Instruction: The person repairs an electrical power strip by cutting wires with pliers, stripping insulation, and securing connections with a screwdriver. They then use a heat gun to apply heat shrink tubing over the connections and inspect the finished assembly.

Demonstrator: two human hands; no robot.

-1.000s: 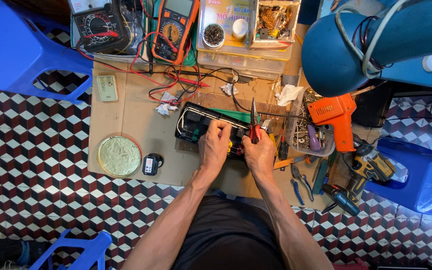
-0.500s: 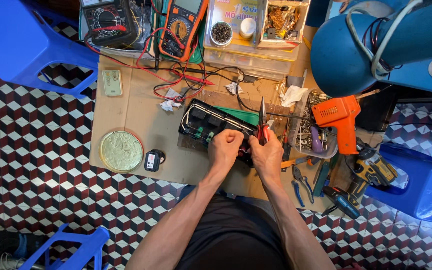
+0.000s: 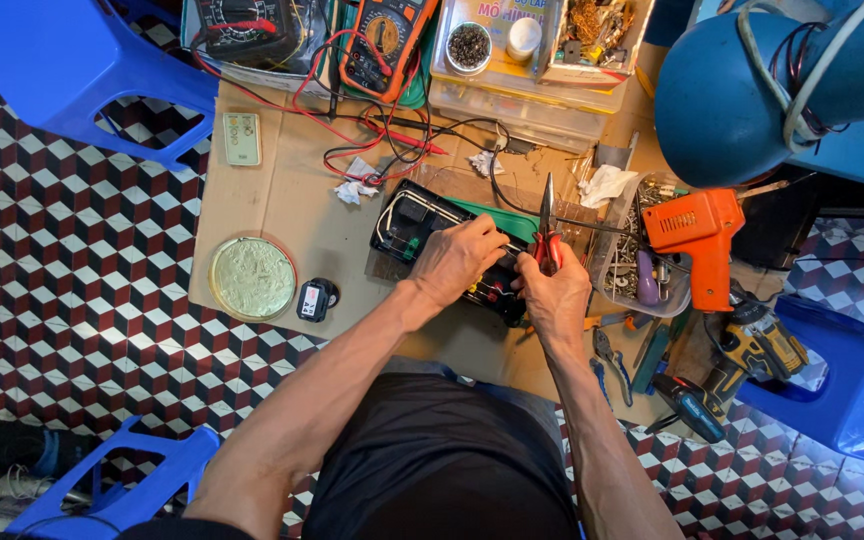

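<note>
Left hand [image 3: 455,262] is resting on the black battery pack [image 3: 432,235] at mid-cardboard [image 3: 282,200], fingers curled, pinching something w/ tips (too small to tell). Right hand [image 3: 555,295] is gripping red-handled pliers [image 3: 548,232], fingers closed, tips pointing away.

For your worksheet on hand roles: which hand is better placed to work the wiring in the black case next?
Probably the right hand: it holds the red-handled pliers beside the black case, while the left hand rests on it.

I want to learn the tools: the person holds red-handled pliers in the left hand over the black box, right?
Not quite. The head view shows the red-handled pliers in the right hand. The left hand rests on the black box.
</note>
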